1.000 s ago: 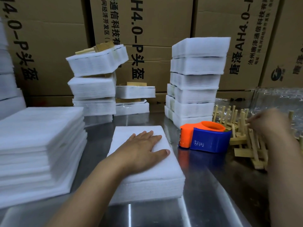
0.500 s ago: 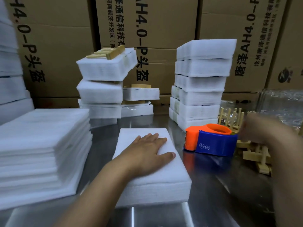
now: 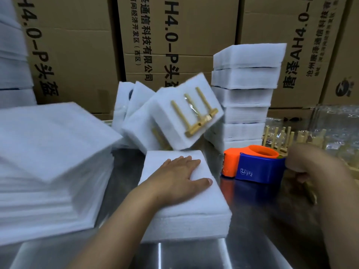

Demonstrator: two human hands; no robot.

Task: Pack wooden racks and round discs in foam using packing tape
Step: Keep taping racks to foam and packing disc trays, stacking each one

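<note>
One foam block [image 3: 194, 214] lies under left hand [image 3: 180, 175], dispenser [image 3: 258, 167] beside right hand [image 3: 314, 166].

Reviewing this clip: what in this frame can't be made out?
Head view:
- Right hand: motion-blurred; whether it grips a rack is unclear.
- Racks: partly hidden behind the right hand and tape dispenser.
- Pack under the left hand: foam hides its contents.
- Tilted packs: blurred; count unclear.
</note>
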